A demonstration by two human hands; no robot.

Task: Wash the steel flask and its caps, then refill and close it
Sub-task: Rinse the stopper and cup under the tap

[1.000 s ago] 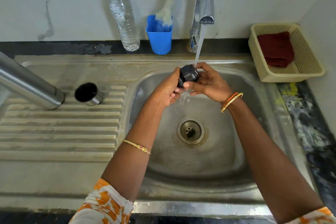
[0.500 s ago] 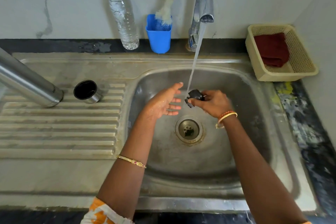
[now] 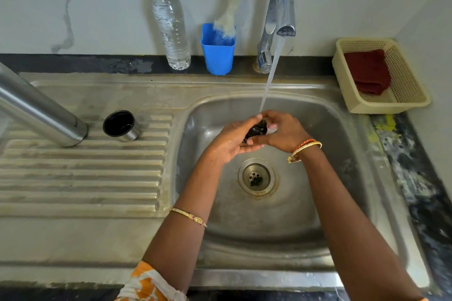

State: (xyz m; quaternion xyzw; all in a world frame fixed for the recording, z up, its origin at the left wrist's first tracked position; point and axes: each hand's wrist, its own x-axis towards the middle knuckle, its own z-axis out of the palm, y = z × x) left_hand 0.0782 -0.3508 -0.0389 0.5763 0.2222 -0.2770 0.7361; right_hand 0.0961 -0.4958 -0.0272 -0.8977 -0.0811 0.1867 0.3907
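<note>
Both hands clamp the black inner cap (image 3: 256,130) under the tap stream (image 3: 270,80): left hand (image 3: 231,140), right hand (image 3: 285,131). Steel flask (image 3: 41,111) and steel cup cap (image 3: 121,126) lie on the drainboard. Refill, closing remain.

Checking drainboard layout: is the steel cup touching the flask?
Apart. Head view shows bare ribbed drainboard between the steel cup and the flask.

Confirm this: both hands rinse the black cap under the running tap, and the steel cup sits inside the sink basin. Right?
Not quite. The head view shows the steel cup on the ribbed drainboard, not in the basin. Both the left hand and right hand do hold the black cap under the running tap.
</note>
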